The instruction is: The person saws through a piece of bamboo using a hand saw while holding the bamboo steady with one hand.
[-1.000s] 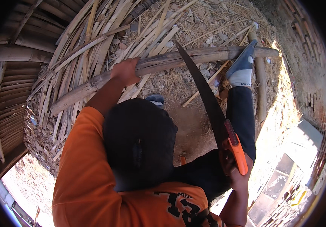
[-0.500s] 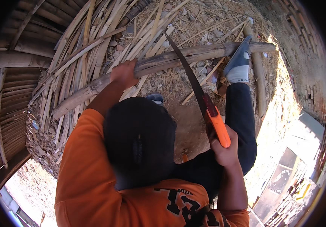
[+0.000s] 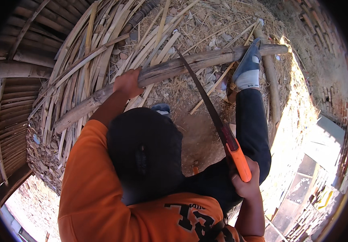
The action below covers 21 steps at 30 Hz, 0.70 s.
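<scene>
A long bamboo pole (image 3: 166, 70) lies slanting across the ground in front of me. My left hand (image 3: 128, 84) is closed around it, left of its middle. In my right hand (image 3: 245, 181) is a handsaw (image 3: 210, 107) with a dark, tapering blade and an orange handle. The blade crosses over the pole, its tip just past the far side; whether its teeth touch the bamboo I cannot tell. My right foot, in a grey-blue shoe (image 3: 249, 62), rests on the pole's right part. My cap hides part of the ground near my body.
Split bamboo strips (image 3: 87, 68) lie heaped at the left, under and beyond the pole. A second pole (image 3: 271, 86) runs beneath it at the right. A slatted bamboo wall (image 3: 18, 117) stands at far left, a brick wall (image 3: 323, 52) at right. Straw and rubble cover the ground.
My right hand has drawn the saw back toward my body and slightly right. My left hand still grips the pole, and the whole view has shifted a little.
</scene>
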Tool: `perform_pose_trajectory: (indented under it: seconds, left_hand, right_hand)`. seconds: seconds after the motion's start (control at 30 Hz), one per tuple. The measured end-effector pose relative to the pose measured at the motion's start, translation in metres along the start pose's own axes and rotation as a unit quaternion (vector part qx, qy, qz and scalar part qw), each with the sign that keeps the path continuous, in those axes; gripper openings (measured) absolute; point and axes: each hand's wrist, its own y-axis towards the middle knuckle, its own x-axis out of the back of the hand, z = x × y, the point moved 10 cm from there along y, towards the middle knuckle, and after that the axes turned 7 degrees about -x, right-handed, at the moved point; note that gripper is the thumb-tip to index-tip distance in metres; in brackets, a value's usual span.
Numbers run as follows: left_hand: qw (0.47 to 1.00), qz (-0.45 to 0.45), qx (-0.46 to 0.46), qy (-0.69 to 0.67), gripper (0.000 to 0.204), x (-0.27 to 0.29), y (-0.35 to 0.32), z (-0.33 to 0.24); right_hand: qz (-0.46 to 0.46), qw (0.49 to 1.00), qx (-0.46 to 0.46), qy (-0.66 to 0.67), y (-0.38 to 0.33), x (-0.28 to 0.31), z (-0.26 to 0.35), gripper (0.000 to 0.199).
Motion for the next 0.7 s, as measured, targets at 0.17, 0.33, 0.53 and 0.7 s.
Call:
perform_pose_trajectory:
  seconds: [0.17, 0.33, 0.53, 0.7]
  left_hand:
    - [0.999, 0.008, 0.006, -0.031, 0.086, 0.0, 0.001, 0.003]
    - [1.0, -0.008, 0.002, -0.024, 0.087, -0.004, 0.002, 0.004]
    - [1.0, -0.003, 0.006, -0.019, 0.087, -0.005, -0.004, 0.008]
    - [1.0, -0.004, 0.02, -0.011, 0.088, -0.002, 0.002, 0.007]
  right_hand:
    - [-0.056, 0.989, -0.101, 0.094, -0.024, 0.03, -0.027, 0.031]
    - [-0.044, 0.991, -0.058, 0.114, -0.01, 0.024, -0.01, 0.029]
    - [-0.026, 0.995, -0.087, 0.033, -0.015, 0.006, -0.007, 0.029]
    - [-0.063, 0.99, -0.099, 0.078, -0.016, 0.026, -0.019, 0.03]
